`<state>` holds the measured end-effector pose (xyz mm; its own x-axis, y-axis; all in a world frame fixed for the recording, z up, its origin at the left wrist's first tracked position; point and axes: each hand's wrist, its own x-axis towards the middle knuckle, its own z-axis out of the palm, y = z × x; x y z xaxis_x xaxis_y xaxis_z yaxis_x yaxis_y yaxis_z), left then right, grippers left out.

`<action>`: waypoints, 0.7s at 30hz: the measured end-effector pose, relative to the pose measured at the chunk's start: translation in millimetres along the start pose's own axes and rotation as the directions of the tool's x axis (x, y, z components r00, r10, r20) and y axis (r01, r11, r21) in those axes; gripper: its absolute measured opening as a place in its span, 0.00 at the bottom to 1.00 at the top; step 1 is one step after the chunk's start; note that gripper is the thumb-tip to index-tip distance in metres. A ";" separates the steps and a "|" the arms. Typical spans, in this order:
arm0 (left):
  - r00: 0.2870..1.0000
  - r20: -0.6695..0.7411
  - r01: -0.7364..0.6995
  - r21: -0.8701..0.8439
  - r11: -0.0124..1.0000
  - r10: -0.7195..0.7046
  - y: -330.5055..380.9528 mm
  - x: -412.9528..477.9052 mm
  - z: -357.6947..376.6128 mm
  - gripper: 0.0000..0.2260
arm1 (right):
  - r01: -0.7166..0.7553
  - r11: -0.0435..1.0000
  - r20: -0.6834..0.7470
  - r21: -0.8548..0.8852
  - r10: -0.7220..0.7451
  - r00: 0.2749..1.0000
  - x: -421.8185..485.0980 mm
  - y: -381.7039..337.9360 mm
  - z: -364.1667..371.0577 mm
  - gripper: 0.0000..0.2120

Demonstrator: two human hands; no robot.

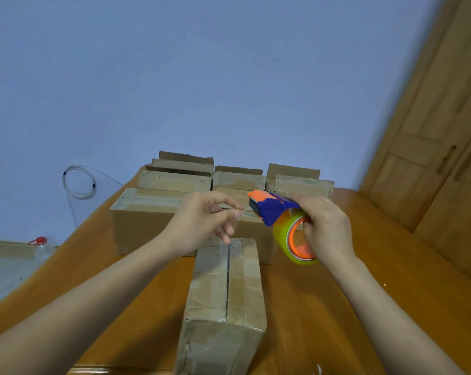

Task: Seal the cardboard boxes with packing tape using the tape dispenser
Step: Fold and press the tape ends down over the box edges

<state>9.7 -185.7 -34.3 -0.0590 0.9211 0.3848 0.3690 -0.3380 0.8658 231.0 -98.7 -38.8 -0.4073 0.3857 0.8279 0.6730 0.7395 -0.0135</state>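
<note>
Fingers (299,198) of my right hand (329,226) are gripping the tape dispenser (272,211), my left hand (201,220) pinching beside its mouth, whether on tape I cannot tell.

Both my forearms reach forward, bare. My left hand (201,220) comes in from lower left, thumb and forefinger tips nearly pinched, other fingers loosely curled; can't tell if they hold anything. My right hand (325,226) comes in from lower right and grips the tape dispenser (272,211), fingers curled round it.
</note>
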 end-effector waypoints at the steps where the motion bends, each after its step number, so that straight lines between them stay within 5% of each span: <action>1: 1.000 0.011 0.022 0.004 1.000 -0.022 1.1 -0.4 -0.5 0.04 | -0.007 1.000 0.015 0.002 0.007 1.000 -0.4 1.3 1.9 0.19; 10: 0.958 0.052 0.287 -0.258 0.923 -0.283 10.8 -8.3 -3.4 0.05 | 0.030 0.999 -0.002 0.024 -0.030 1.000 -1.4 -2.9 10.1 0.18; 21: 0.950 0.025 0.307 -0.243 0.920 -0.310 15.3 -13.6 -5.5 0.08 | 0.037 0.999 0.007 0.031 -0.037 0.999 -4.1 -8.3 3.6 0.17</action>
<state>11.1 -204.5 -24.5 -0.1472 0.9851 0.0888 0.0962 -0.0751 0.9925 224.9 -104.4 -44.1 -0.4362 0.3615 0.8241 0.6379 0.7701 -0.0001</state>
